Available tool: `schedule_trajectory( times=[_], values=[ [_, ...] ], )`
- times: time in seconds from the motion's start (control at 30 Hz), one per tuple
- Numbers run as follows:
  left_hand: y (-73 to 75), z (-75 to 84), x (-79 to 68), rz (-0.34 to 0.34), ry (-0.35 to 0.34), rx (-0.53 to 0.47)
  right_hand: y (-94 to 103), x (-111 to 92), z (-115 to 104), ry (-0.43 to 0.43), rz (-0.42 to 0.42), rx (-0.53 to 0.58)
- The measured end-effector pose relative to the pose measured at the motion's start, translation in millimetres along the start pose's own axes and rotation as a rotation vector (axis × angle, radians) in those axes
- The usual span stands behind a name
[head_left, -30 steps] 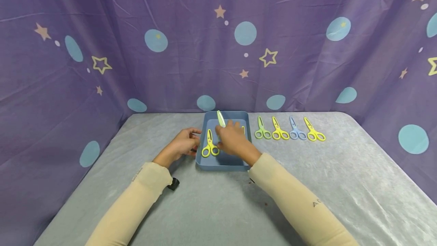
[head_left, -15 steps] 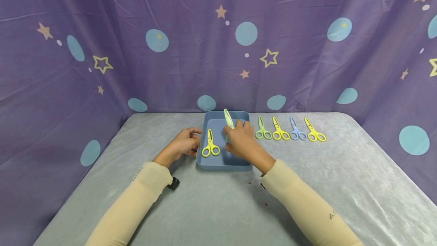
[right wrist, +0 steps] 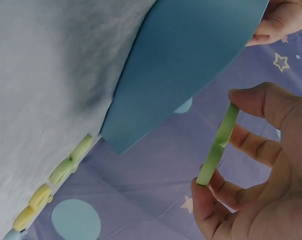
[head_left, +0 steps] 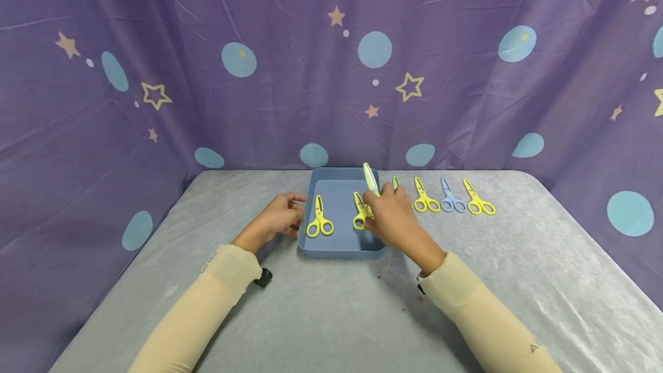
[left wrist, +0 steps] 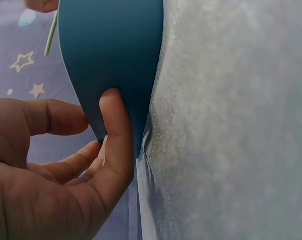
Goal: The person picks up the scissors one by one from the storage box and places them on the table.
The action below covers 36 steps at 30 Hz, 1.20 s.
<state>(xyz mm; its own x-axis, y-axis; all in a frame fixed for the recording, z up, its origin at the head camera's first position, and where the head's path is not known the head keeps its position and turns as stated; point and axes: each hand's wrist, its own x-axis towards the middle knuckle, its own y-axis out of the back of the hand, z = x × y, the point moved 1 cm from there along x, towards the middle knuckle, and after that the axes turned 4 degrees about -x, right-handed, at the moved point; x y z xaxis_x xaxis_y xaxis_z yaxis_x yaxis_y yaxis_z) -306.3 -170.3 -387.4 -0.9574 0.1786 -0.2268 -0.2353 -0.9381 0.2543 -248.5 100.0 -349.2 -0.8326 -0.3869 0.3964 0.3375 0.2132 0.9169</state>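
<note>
My right hand [head_left: 396, 220] pinches a pair of green scissors [head_left: 370, 178] by the handle, blades tilted up and away, above the right wall of a blue tray [head_left: 339, 255]. In the right wrist view the green handle [right wrist: 218, 147] shows edge-on between thumb and fingertips. Inside the tray lie two yellow scissors, one on the left [head_left: 319, 215] and another [head_left: 359, 205] partly covered by the right hand. At the tray's left wall, my left hand [head_left: 277, 216] holds the side with bent fingers; one finger presses the outer wall [left wrist: 105, 50] in the left wrist view.
Right of the tray, several scissors stand in a row: green [head_left: 396, 181] partly behind the right hand, yellow [head_left: 422, 193], blue [head_left: 449, 195] and another yellow [head_left: 473, 195]. A grey cloth [head_left: 331, 304] covers the table. A purple curtain [head_left: 290, 114] hangs behind it.
The right hand has moved right with the green scissors, from the tray's middle to its right wall, uncovering the second yellow pair. The left hand stays where it was.
</note>
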Motion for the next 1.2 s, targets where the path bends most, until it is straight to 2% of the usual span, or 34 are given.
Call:
schedule_trajectory(
  times=[0.5, 0.73, 0.93, 1.2],
  values=[
    [-0.3, 0.7, 0.5, 0.013, 0.004, 0.010, 3.7, -17, 29, -0.111, 0.032, -0.022],
    [-0.2, 0.9, 0.2, 0.003, 0.000, 0.013, 3.2, -19, 42, -0.178, -0.026, -0.020],
    [0.0, 1.4, 0.2, -0.004, -0.001, 0.015, 1.3, -18, 49, -0.227, -0.118, -0.014],
    [0.7, -0.6, 2.6, -0.009, 0.000, 0.017, -4.7, -17, 53, -0.230, -0.229, -0.031]
  ],
)
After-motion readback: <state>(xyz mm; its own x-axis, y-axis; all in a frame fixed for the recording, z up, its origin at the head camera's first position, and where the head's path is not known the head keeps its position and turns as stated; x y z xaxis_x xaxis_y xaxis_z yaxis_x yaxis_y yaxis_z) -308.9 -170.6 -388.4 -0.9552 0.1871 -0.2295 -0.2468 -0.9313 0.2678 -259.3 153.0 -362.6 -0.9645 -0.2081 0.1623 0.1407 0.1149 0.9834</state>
